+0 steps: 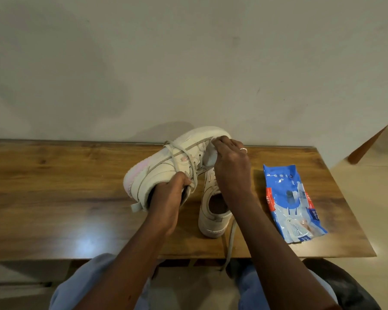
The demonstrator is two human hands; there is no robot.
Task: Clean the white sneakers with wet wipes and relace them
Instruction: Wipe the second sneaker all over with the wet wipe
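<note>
My left hand [168, 193] reaches into the opening of a white sneaker [166, 166] with a pink heel and grips its tongue, holding it tilted on its side above the table. My right hand [229, 162] pinches a white wet wipe [212, 155] against the toe end of that sneaker. Its lace [177, 153] is loose and draped across the side. The second white sneaker [213, 211] stands upright on the table under my right forearm, with a lace [230, 245] trailing over the front edge.
A blue wet wipes pack [289, 202] lies flat on the right of the wooden table [65, 198]. A wall runs right behind the table. A wooden furniture leg [365, 146] stands at far right. My knees sit below the front edge.
</note>
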